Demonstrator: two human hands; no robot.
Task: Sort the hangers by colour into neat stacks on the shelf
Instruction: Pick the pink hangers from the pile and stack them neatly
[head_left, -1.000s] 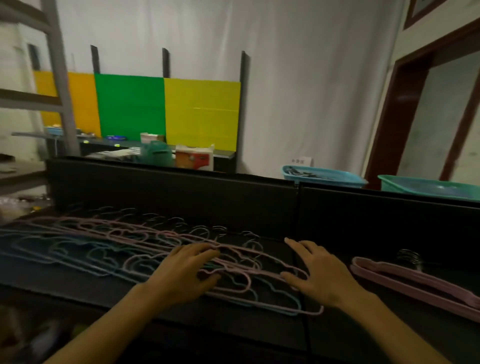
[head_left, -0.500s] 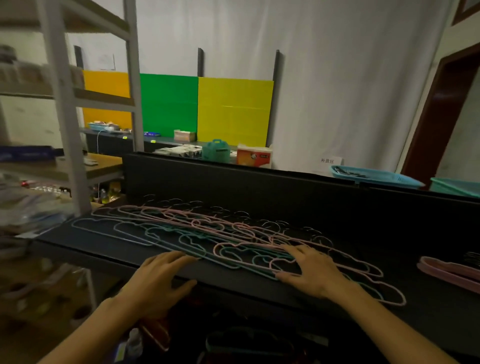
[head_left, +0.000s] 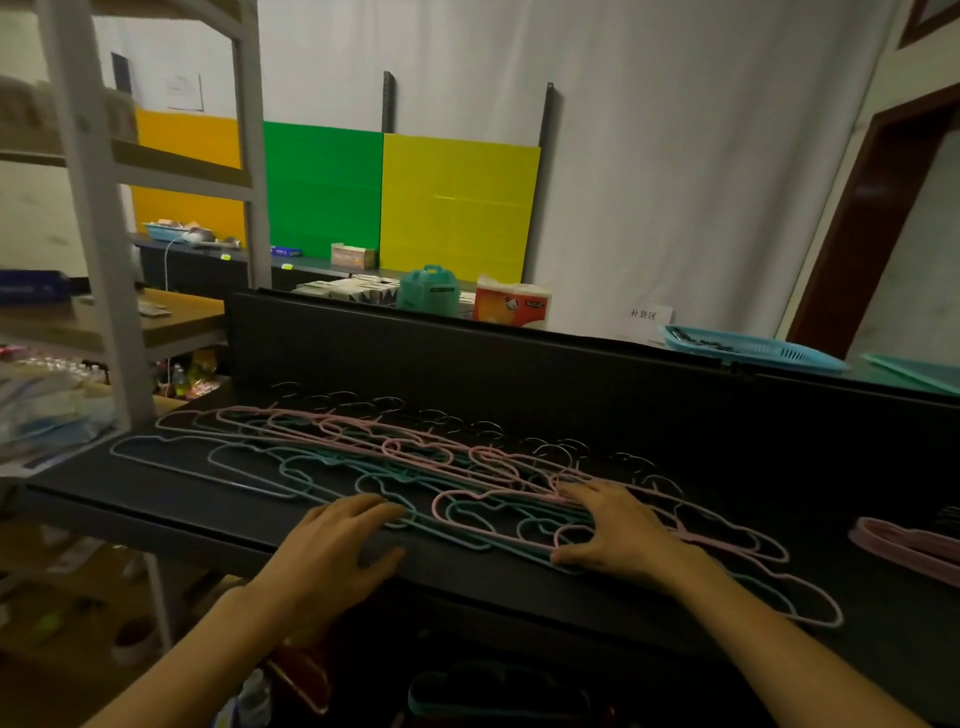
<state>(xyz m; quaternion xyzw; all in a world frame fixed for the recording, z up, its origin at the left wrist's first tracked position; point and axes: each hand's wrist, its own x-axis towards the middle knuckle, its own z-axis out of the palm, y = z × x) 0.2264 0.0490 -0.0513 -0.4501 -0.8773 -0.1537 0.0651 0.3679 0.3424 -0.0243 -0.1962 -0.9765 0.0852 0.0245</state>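
Observation:
Several thin pink and teal hangers (head_left: 415, 467) lie fanned out in an overlapping row along the black shelf (head_left: 156, 499). My right hand (head_left: 618, 525) lies flat on the right part of the row, fingers spread over pink and teal hangers. At the shelf's front edge my left hand (head_left: 337, 545) rests with straight fingers, its fingertips touching a teal hanger. A separate stack of pink hangers (head_left: 904, 545) sits at the far right of the shelf.
A black back panel (head_left: 467, 364) rises behind the shelf. A white metal rack (head_left: 98, 260) stands at the left. Blue (head_left: 748, 348) and teal (head_left: 914, 369) baskets sit behind the panel at the right. More hangers (head_left: 493, 691) lie dimly below the shelf.
The view has swung left. My left hand slid off the hangers toward the shelf's front edge. My right hand stays flat on the hanger row.

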